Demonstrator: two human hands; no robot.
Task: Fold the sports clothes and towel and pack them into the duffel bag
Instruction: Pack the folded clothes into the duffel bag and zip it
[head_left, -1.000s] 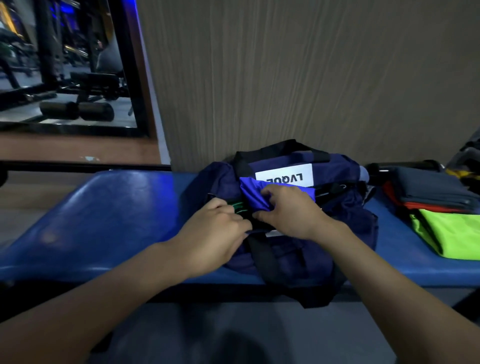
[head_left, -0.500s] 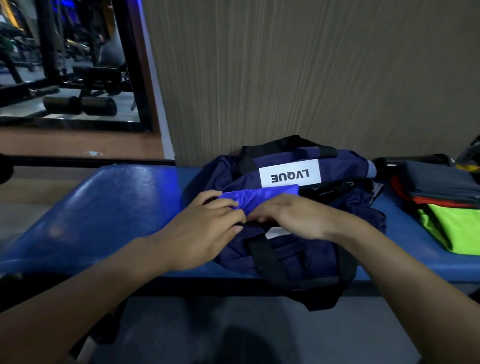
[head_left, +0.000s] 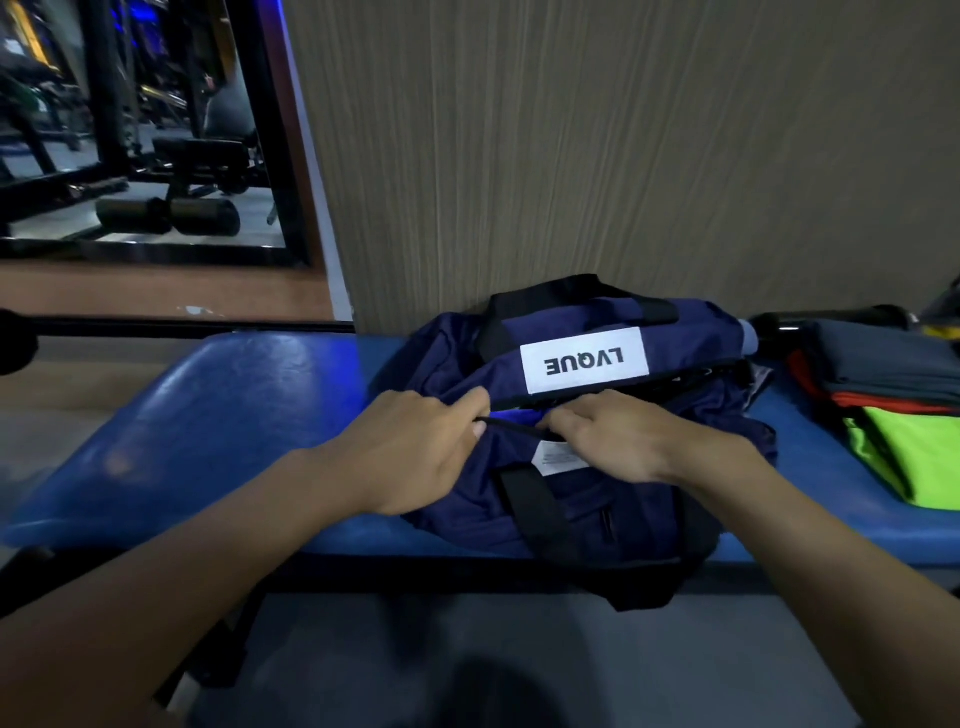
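Navy bag (head_left: 587, 499) (white "LVQUE" patch, upside down) is set on blue bench (head_left: 218, 415) at centre, against the wall. Its opening edge is pinched by left hand (head_left: 415, 457) at 9 o'clock; right hand (head_left: 618, 441) is curled on the edge w/ fingertips tucked in. Blue cloth (head_left: 511, 418) is glimpsed btwn them. Folded clothes (head_left: 904, 410) are stacked at 3 o'clock.

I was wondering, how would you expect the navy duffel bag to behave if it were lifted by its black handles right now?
The navy duffel bag would probably sag and fold rather than hold its shape, as its fabric is creased and slumped on the blue bench. It is likely light for its size, since it lies fairly flat. The opening between the left hand and right hand might gape.
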